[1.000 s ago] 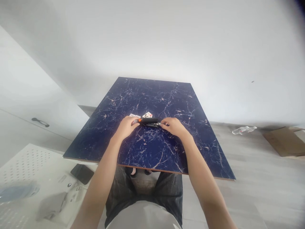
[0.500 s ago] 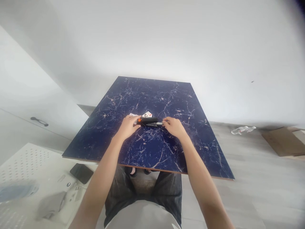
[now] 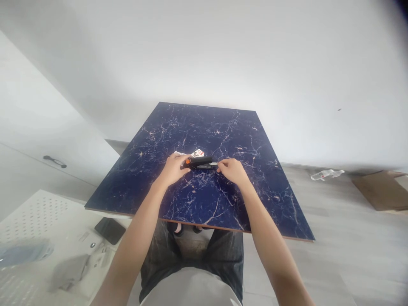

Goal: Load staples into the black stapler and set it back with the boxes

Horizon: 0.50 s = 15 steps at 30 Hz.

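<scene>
A black stapler [image 3: 203, 161] with an orange part at its left end lies across the dark blue marbled table [image 3: 204, 127]. My left hand [image 3: 174, 169] grips that left end, thumb on the near side and fingers over the far side. At the opposite end my right hand [image 3: 232, 169] pinches a narrow silver metal strip [image 3: 213, 164] that sticks out of the stapler; whether it is staples or part of the stapler I cannot tell. Just behind the stapler sits a small white box [image 3: 198, 153] with red and dark print. Another white piece shows behind my left fingers, partly hidden.
To the lower left, a white perforated surface [image 3: 41, 212] holds a dark phone [image 3: 110, 230] and a grey item. A white cabinet with a dark handle [image 3: 55, 162] stands left. On the floor at right lie a clear plastic bottle [image 3: 325, 174] and a cardboard box [image 3: 376, 189].
Both hands keep their places on the stapler, with only slight finger movement at the silver strip. The whole view has shifted a little.
</scene>
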### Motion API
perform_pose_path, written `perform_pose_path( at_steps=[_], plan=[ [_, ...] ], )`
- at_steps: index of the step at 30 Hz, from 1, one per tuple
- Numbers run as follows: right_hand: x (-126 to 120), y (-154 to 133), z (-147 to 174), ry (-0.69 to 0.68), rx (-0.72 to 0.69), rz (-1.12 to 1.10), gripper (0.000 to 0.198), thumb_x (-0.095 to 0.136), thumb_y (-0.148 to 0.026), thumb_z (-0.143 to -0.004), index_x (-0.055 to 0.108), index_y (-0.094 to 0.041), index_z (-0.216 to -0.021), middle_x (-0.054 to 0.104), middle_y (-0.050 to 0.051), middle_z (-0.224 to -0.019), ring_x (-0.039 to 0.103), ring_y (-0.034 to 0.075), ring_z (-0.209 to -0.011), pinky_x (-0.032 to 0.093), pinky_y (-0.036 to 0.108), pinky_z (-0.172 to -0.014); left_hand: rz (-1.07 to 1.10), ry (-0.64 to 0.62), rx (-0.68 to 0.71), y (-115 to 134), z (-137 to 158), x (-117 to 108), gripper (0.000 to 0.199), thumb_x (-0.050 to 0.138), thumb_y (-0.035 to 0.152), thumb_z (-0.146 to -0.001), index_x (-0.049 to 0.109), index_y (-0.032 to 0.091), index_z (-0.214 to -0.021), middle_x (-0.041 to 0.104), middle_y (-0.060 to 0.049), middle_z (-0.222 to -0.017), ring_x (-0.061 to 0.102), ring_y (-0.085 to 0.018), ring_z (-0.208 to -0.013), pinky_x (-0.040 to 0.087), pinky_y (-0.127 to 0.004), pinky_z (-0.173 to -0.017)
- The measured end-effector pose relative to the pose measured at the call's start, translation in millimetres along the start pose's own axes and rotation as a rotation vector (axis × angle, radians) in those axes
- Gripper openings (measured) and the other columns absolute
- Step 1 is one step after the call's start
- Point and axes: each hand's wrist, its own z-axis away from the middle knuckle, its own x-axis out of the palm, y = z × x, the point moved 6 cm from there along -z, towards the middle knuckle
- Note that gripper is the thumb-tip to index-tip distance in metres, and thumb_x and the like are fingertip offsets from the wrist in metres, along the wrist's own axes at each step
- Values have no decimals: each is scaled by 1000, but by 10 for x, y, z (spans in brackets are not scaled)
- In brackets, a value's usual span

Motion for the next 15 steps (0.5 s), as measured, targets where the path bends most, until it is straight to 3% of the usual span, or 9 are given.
perform_pose_path(
  at_steps=[15],
  plan=[
    [279, -26, -44, -81, -33, -192, 24, 56, -27, -84, 78, -21, -80, 77, -1, -74, 60, 13, -55, 44, 23, -60, 65, -31, 117, 47, -104, -47, 50, 83, 22, -82, 69, 30, -129, 71, -6, -125, 58, -30, -120, 43, -46, -108]
  ],
)
